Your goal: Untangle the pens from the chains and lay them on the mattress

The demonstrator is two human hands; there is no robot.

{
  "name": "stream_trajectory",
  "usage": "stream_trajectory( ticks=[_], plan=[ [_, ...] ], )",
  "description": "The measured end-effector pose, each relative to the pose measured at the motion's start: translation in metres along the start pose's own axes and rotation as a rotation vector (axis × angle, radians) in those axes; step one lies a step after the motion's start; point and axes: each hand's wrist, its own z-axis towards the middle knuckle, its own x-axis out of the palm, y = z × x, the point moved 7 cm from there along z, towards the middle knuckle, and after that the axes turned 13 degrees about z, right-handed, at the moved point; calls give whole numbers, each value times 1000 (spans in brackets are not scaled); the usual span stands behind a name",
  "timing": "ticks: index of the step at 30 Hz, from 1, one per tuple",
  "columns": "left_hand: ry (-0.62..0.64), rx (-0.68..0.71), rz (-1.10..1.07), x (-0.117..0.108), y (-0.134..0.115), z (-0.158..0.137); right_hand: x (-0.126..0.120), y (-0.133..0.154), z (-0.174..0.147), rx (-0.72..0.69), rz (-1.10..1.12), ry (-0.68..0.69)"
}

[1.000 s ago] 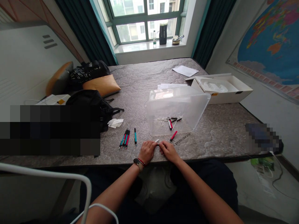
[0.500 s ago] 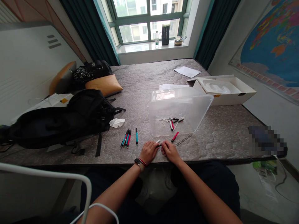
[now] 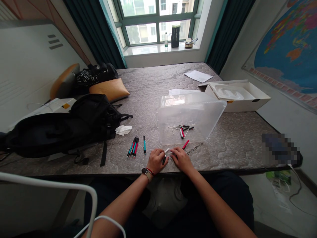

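My left hand point(image 3: 156, 161) rests near the front edge of the mattress, with its fingers closed on a small black pen part point(image 3: 164, 159). Just beyond those fingers is a slim white pen part point(image 3: 166, 150). My right hand point(image 3: 182, 160) lies beside it, fingers bent together, fingertips at the white part's right end; what they grip is hidden. A red pen barrel point(image 3: 186, 144) lies just past my right hand. Loose pen parts point(image 3: 182, 132) in black, white and red sit in the clear plastic bin point(image 3: 205, 115), which lies tipped on its side.
Left of my hands lie several assembled red, black and blue pens point(image 3: 133, 147) and a single blue pen point(image 3: 144, 144). A crumpled tissue point(image 3: 123, 130) and a black backpack point(image 3: 94, 122) are farther left. An open white box point(image 3: 245, 105) stands behind the bin, at right.
The black part has swung from between both hands to point down in my left hand. My right hand has let go of it and shifted forward to the white part's end.
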Motion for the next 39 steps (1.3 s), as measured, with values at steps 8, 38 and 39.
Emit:
stream_trajectory(
  ticks=[8, 38, 39],
  plan=[
    [13, 24, 5, 5, 1, -2, -2, -6, 2, 48, 37, -69],
    [-47, -176, -84, 10, 17, -7, -5, -8, 1, 74, 165, -152],
    [-67, -222, -101, 8, 21, -8, -4, -5, 1, 44, 147, -142]
  ],
)
